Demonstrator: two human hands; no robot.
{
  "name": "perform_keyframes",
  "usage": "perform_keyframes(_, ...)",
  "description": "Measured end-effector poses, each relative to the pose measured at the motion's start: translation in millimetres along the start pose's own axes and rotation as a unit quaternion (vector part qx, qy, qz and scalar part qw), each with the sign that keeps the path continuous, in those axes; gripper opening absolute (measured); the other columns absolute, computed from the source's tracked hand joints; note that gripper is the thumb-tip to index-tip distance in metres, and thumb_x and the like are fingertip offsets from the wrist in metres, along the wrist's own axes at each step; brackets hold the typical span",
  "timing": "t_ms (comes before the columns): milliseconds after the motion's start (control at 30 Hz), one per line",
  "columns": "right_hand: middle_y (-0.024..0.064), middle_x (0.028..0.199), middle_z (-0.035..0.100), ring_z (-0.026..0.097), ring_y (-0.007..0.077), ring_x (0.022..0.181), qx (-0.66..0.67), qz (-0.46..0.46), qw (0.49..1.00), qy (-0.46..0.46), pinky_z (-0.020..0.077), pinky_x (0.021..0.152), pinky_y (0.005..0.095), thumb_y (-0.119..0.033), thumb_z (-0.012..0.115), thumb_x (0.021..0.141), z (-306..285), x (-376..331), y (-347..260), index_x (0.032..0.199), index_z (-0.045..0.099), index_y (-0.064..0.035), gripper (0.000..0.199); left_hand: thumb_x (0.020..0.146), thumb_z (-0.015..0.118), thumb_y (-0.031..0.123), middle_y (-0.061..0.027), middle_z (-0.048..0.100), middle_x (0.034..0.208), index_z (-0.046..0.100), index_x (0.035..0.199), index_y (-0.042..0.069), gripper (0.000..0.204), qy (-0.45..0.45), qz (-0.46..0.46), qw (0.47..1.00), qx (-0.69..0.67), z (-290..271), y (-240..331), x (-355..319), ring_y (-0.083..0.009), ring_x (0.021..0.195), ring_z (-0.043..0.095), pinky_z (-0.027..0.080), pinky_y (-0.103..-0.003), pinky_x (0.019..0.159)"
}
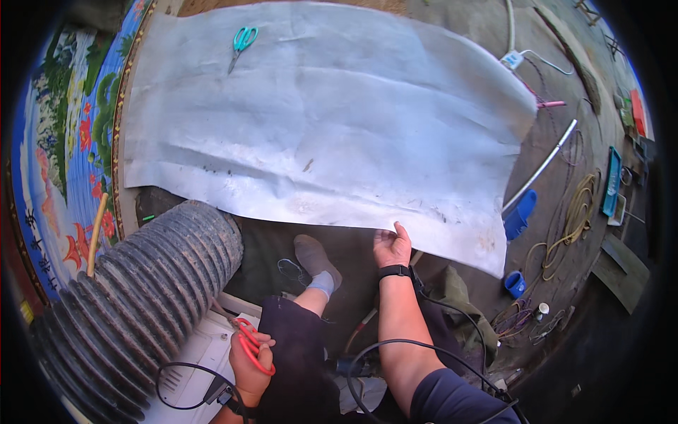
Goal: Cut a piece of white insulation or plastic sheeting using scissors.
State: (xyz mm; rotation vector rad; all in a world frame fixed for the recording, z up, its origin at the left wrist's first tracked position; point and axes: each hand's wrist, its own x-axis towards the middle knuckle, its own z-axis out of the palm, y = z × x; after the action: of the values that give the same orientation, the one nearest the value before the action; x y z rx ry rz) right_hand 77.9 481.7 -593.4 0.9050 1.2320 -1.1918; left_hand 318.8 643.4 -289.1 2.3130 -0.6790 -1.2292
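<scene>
A large silver-grey sheet (339, 120) with creases and scuffs spreads across the upper middle. Its near edge is pinched in my right hand (393, 247), thumb on top and the fingers underneath, hidden by the sheet. Low and to the left, beside a thick ribbed pipe, my left hand (251, 360) is closed round a pair of red-handled scissors (247, 339); their blades point up and left, apart from the sheet. A second pair of scissors, with teal handles (245, 37), lies on the far left part of the sheet.
A dark corrugated pipe (162, 275) runs along the left, next to a white panel (201, 353). Beyond it stands a painted wall (70, 141). On the right are a blue container (520, 215), a blue cup (515, 284), coiled yellow hose (580, 212) and a power strip (512, 60). Black cable loops cross my arms.
</scene>
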Motion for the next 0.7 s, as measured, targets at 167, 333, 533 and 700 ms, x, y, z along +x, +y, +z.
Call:
perform_keyframes(167, 0.0114, 0.106, 0.062, 0.063, 0.0233, 0.087, -0.292, -0.148, 0.936, -0.130, 0.0565, 0.070, 0.0395, -0.010, 0.061, 0.091, 87.7, -172.5, -14.0, 0.120, 0.053, -0.0013, 0.031, 0.088, 0.055, 0.002, -0.0112, 0.062, 0.096, 0.043, 0.119, 0.002, 0.033, 0.000, -0.111, 0.985, -0.130, 13.2, 10.4, 1.2, -0.0192, 0.080, 0.068, 0.054, -0.026, 0.066)
perform_keyframes(333, 0.0112, 0.113, 0.061, 0.064, 0.0238, 0.096, -0.317, -0.184, 0.907, -0.206, 0.0571, 0.073, 0.0373, -0.012, 0.060, 0.093, 139.0, -321.9, -43.7, 0.122, 0.053, 0.0011, 0.032, 0.091, 0.058, 0.011, -0.0165, 0.063, 0.108, 0.049, 0.110, 0.007, 0.021, 0.036, -0.217, 0.879, -0.423, 4.6, 76.5, 24.7, -0.0284, 0.097, 0.067, 0.057, -0.034, 0.074)
perform_keyframes(533, 0.0128, 0.115, 0.062, 0.063, 0.0265, 0.101, -0.277, -0.203, 0.915, -0.210, 0.0535, 0.084, 0.0398, -0.011, 0.055, 0.095, 144.6, -462.8, -94.7, 0.124, 0.052, 0.0027, 0.032, 0.094, 0.061, 0.042, -0.0147, 0.062, 0.112, 0.056, 0.104, 0.007, 0.037, -0.040, -0.169, 0.758, -0.629, -28.3, 168.8, 57.2, -0.0293, 0.104, 0.062, 0.054, -0.039, 0.088)
perform_keyframes(700, 0.0106, 0.117, 0.059, 0.059, 0.0230, 0.105, -0.272, -0.196, 0.923, -0.191, 0.0489, 0.090, 0.0363, -0.007, 0.059, 0.093, 144.6, -535.9, -115.0, 0.124, 0.052, 0.0004, 0.033, 0.097, 0.051, 0.048, -0.0047, 0.064, 0.103, 0.059, 0.108, 0.010, 0.041, 0.018, -0.189, 0.763, -0.618, -49.2, 214.9, 55.7, -0.0224, 0.095, 0.061, 0.054, -0.035, 0.080)
